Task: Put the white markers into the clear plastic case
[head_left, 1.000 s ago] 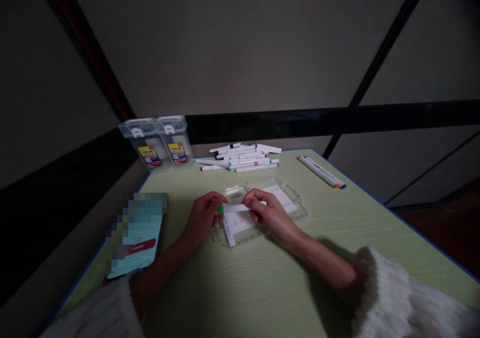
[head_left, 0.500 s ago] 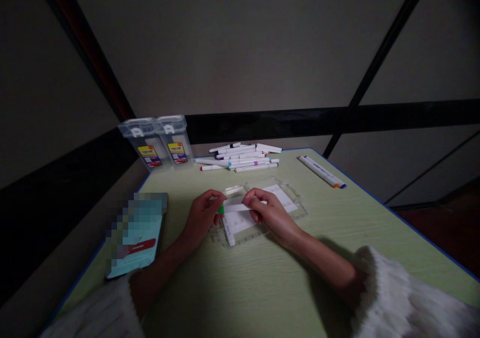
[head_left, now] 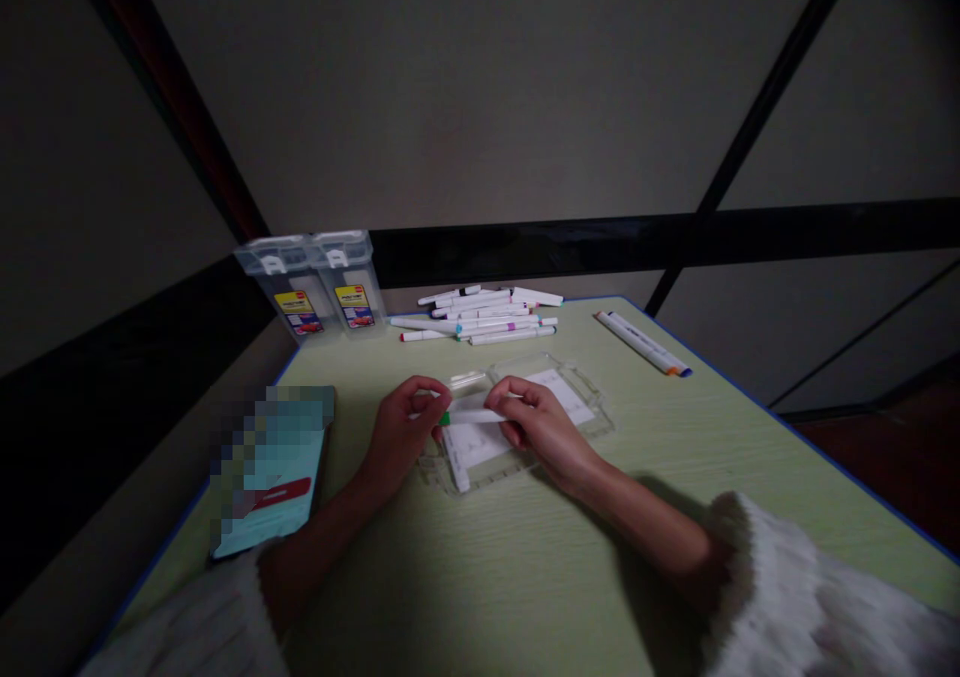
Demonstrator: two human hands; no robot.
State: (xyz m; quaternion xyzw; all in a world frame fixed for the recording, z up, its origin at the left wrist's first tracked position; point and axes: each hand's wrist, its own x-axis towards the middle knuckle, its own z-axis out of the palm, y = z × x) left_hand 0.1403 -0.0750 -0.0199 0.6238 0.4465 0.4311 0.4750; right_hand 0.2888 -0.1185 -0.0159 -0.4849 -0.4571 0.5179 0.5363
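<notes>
Both of my hands hold one white marker level above a clear plastic case that lies open on the pale green table. My left hand pinches the marker's green-capped end with thumb and fingers. My right hand is closed round the marker's other end, which its fingers hide. A white printed sheet shows inside the case under my hands.
A heap of several white markers lies at the table's far edge. Two clear boxes with yellow labels stand at the far left. A single long marker lies at the far right. A light-blue packet rests near the left edge.
My left hand's fingers have shifted slightly on the green cap. The marker and my right hand have stayed almost where they were.
</notes>
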